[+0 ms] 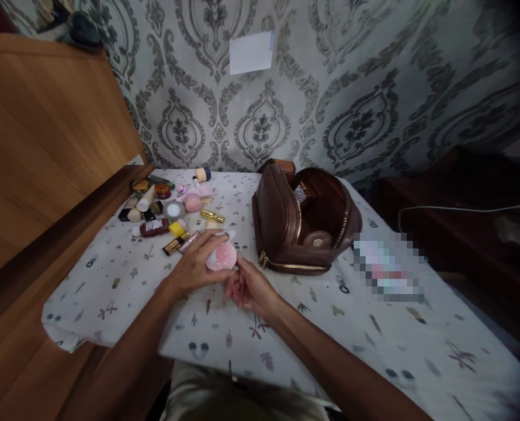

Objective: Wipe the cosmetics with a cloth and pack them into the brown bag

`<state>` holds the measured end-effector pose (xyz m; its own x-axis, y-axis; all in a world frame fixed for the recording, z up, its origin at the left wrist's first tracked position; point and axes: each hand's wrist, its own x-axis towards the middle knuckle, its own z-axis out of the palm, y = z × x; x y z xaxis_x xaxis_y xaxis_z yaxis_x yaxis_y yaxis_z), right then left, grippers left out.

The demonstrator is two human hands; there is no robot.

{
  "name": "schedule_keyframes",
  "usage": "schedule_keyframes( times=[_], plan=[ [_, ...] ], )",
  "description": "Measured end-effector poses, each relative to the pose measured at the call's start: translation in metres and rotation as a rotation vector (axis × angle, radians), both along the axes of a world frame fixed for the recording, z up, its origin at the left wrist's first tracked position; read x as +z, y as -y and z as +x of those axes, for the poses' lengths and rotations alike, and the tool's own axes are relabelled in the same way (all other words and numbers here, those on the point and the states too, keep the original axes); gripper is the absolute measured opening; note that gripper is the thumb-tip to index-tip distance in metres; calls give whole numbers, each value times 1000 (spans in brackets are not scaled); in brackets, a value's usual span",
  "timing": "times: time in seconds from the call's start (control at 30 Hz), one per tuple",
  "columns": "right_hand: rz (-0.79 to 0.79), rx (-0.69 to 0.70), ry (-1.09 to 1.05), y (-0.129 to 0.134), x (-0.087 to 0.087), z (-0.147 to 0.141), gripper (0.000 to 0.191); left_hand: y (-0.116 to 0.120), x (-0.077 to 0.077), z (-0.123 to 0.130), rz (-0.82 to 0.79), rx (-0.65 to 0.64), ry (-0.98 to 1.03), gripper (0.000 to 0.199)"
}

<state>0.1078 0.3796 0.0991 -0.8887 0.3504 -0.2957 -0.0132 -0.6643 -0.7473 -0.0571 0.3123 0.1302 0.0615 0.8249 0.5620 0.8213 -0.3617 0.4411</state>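
Observation:
My left hand (198, 261) is closed round a round pink compact (224, 256), holding it above the cloth with its glossy pink face up. At its right edge, the thumb and finger of my right hand (251, 285) touch the compact; the other fingers are curled in. Just beyond my left hand lie gold-and-black tubes (176, 243) and a gold lipstick tube (211, 216). To the right of my hands stands a brown makeup bag (281, 216), unzipped, its mouth wide, with a glittery item (301, 193) inside.
Several cosmetics crowd the table's left rear: a dark red bottle (153, 227), a grey round jar (174, 210), a pink sponge (193, 202) and a cream tube (145, 199). A blurred item (389, 268) lies right of the bag. A wooden panel (54, 117) borders the left; patterned wallpaper (260, 123) rises behind.

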Motion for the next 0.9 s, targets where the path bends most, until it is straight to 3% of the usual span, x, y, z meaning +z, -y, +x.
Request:
schedule_keyframes(
  times=[0.3, 0.5, 0.6, 0.7, 0.8, 0.9],
  plan=[
    [-114, -92, 21, 2, -1, -2, 62, -1, 5, 11, 94, -112, 55, 26],
    [-159, -95, -14, 0, -1, -5, 56, -4, 5, 23, 218, -80, 180, 5],
    [-176, -66, -40, 1, 2, -4, 62, -3, 8, 29, 226, -56, 277, 7],
    [-179, -29, -30, 2, 4, -3, 64, -2, 11, 30, 180, -55, 490, 22],
    [-179, -31, -22, 2, 5, -3, 53, -1, 11, 28, 149, -14, 673, 44],
    [-194, -36, -34, 1, 5, -3, 41, -2, 8, 24, 177, 50, 746, 48]
  ],
)
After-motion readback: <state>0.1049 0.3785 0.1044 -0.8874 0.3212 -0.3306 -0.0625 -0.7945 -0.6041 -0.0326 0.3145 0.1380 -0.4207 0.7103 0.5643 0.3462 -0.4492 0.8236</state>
